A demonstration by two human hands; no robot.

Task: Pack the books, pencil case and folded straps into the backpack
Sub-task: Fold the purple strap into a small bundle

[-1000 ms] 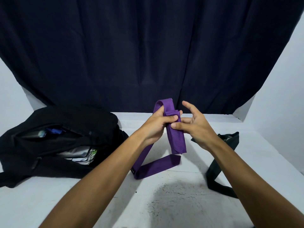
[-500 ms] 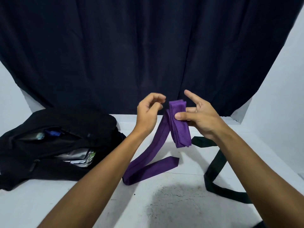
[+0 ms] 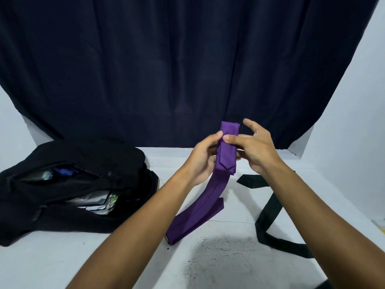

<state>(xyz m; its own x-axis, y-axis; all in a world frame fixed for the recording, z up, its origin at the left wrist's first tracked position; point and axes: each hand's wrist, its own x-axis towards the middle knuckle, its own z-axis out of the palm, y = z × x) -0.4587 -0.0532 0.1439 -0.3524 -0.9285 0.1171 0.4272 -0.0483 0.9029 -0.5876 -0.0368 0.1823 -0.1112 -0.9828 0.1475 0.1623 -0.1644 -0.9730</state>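
The purple strap [image 3: 227, 151] is held up in the air at the middle of the scene, above the white desk [image 3: 62, 257], its folded bundle standing roughly upright between the two hands. From the bottom of the bundle the unfolded tail runs down and to the near left, reaching the desk, where it doubles back on itself. So the loose length lies below and left of the hands, on the side of the left hand [image 3: 203, 161], which is the nearer one to it.

The left hand grips the bundle from the left, thumb on the front face, fingers curled behind it. The right hand [image 3: 256, 151] pinches the same bundle from the right with its thumb across the front; its index finger is lifted clear and the other fingers are partly hidden behind the strap.

The black backpack [image 3: 68, 184] lies open at the left, well apart from the hands, with books [image 3: 98, 203] showing in its mouth. A dark green strap [image 3: 268, 217] lies unfolded on the desk to the right, under the right forearm.
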